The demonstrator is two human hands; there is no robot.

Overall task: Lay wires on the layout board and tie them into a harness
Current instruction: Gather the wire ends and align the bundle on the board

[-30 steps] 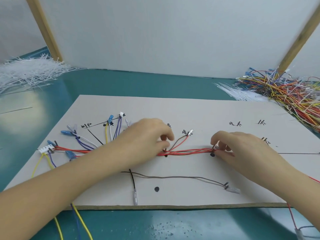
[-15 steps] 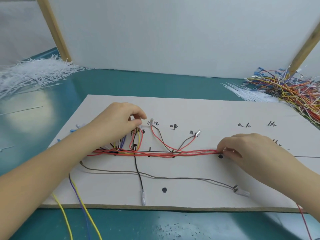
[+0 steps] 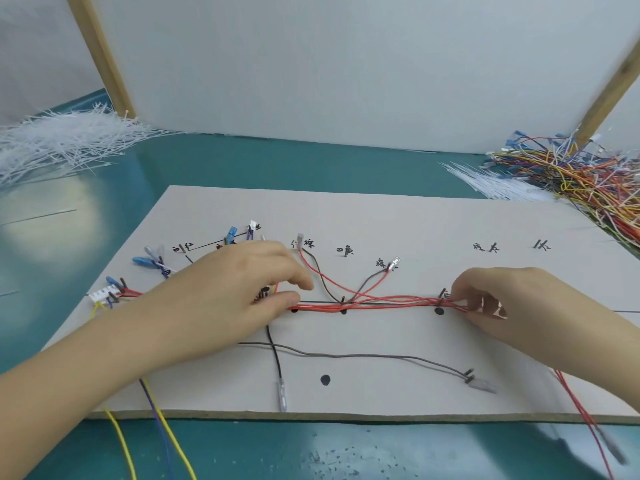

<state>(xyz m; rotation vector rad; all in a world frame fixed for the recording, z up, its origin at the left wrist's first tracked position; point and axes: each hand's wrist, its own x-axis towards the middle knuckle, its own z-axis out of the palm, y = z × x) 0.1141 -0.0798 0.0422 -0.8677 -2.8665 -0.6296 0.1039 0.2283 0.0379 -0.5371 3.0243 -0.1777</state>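
A pale layout board (image 3: 398,223) with black marks, pegs and handwritten labels lies on the teal table. A red wire bundle (image 3: 374,304) runs along its middle line. My left hand (image 3: 221,296) pinches the bundle's left part between thumb and fingers. My right hand (image 3: 502,299) pinches the bundle's right end beside a peg (image 3: 442,293). Red and brown branch wires (image 3: 322,275) rise to terminals near the labels. A grey wire (image 3: 381,356) and a black wire (image 3: 276,358) lie nearer me. A white connector (image 3: 102,295) with coloured leads sits at the board's left.
A heap of white cable ties (image 3: 59,143) lies at the back left. A tangle of coloured wires (image 3: 588,178) with more ties (image 3: 491,183) lies at the back right. White panels with wooden posts stand behind. Yellow and purple wires (image 3: 156,420) hang over the near edge.
My left hand has come down from the upper labels to the red bundle and now pinches it. My right hand has kept its hold on the bundle's right end.
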